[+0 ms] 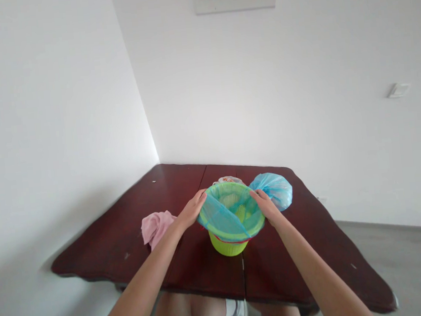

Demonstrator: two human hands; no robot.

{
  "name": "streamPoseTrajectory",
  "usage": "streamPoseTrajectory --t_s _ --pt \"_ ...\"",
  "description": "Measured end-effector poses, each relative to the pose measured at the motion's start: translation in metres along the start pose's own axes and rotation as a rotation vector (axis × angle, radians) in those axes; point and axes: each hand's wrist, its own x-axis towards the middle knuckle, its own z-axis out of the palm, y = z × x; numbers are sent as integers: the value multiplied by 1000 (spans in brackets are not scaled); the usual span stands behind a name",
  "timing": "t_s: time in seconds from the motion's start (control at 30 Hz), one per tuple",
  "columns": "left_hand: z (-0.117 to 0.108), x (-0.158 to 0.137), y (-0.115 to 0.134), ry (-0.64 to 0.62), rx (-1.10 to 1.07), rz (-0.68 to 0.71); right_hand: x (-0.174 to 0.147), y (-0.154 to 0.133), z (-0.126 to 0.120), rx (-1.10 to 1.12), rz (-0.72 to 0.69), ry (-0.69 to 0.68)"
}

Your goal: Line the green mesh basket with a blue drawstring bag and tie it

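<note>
A lime-green plastic basket (229,248) stands on the table in front of me. A thin blue-green plastic bag (221,216) is spread over its rim, partly across the mouth, with red showing at its lower edge. My left hand (195,206) grips the bag at the left of the rim. At the right side of the rim, my right hand (265,203) pinches the bag's edge with the thumb on top. Both hands' undersides are hidden. The green inside of the basket shows through the gap in the bag.
A tied blue plastic bag (276,189) lies behind my right hand. Behind the basket is a clear bag (230,180) with orange-red bits. A pink cloth (156,227) is left of my left forearm. The dark red wooden table (110,242) meets white walls.
</note>
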Motion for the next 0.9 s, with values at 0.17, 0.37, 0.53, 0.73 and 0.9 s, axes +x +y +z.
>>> streamPoseTrajectory --t_s 0.17,0.37,0.53,0.73,0.9 --pt "-15 -40 17 -50 286 354 -58 -18 -12 -208 -274 95" --pt "-6 -70 15 221 210 427 -113 -16 -11 -436 -403 -59" --pt "1 -88 13 255 259 437 -111 -5 -15 -402 -372 -20" --pt "-6 -93 56 247 406 459 -115 -10 -16 -418 -385 -38" --pt "17 -57 97 -312 543 232 -118 -14 -3 -424 -446 -64"
